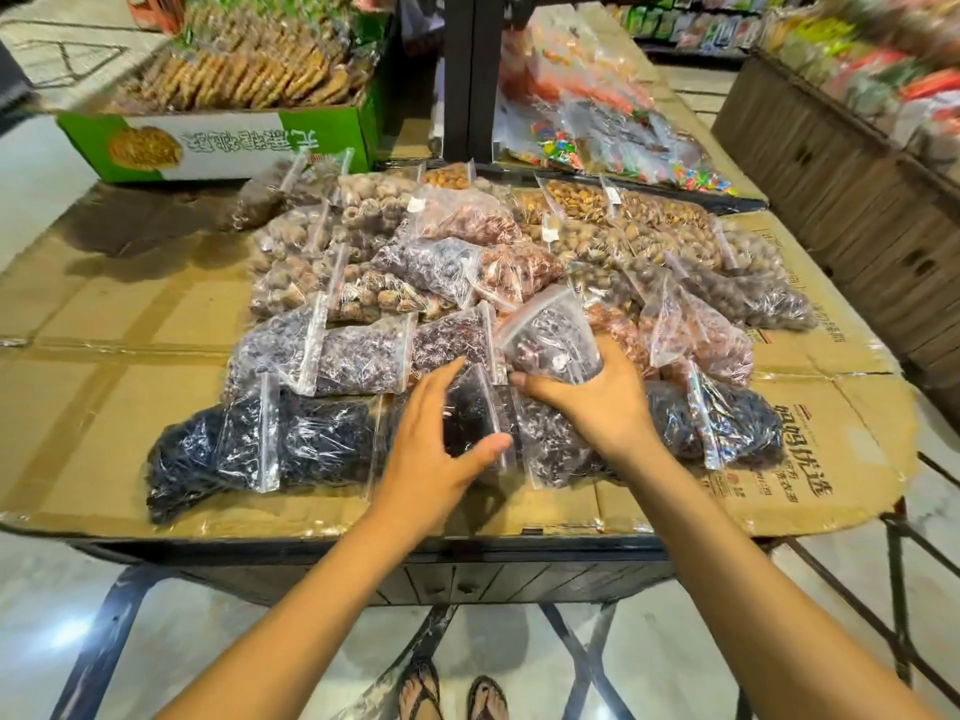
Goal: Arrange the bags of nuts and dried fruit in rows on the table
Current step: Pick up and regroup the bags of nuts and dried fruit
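Both bare forearms reach to mid-frame over the cardboard-covered table (119, 324). Clear zip bags of nuts and dried fruit (363, 283) lie heaped centrally. Right hand (597, 402) cups 1 dark-fruit bag (545, 340), apparently to reposition it; left hand (436, 449) hovers, fingers spread.

Clear zip-top plastic bags of nuts and dried fruit (467, 283) lie heaped on a cardboard-covered table (104, 330): black fruit at six o'clock, pale nuts toward twelve.

Bright overhead light glints off the plastic bags (322, 439); wide-angle bending and blur smear the edges.
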A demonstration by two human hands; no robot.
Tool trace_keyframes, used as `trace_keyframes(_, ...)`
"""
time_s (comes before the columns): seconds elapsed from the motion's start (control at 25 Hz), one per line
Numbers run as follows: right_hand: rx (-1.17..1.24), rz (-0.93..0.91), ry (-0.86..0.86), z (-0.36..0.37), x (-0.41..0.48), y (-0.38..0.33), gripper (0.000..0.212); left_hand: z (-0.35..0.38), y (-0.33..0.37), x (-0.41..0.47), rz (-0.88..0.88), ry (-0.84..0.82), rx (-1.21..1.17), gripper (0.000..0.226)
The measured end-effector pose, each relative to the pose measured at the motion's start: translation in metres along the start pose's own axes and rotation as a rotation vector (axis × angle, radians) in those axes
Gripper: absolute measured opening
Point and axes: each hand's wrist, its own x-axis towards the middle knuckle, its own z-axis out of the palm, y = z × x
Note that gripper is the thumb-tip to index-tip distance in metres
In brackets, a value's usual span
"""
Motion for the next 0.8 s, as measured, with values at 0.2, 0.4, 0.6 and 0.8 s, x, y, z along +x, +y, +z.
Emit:
trace_keyframes(0.2,0.553,0.122,-0.204,0.015,-0.016,-0.019,0.044,0.014,0.045,0.001,-0.096,-0.096,-0.160,0.121)
trace_keyframes(0.4,0.403,0.089,-0.397,0.011,-0.020,-0.018,0.068,-0.030,0.018,0.002,-0.320,0.045,-0.565,0.101)
trace_keyframes(0.6,0.195,0.048,-0.296,0.037,0.004,-0.021,0.045,-0.112,-0.023,0.007,-0.356,0.076,-0.482,0.102)
trace_keyframes(0.8,-0.226,0.080,-0.242,0.114,0.054,-0.027,0.053,-0.251,-0.079,0.067,-0.312,0.007,-0.379,0.072)
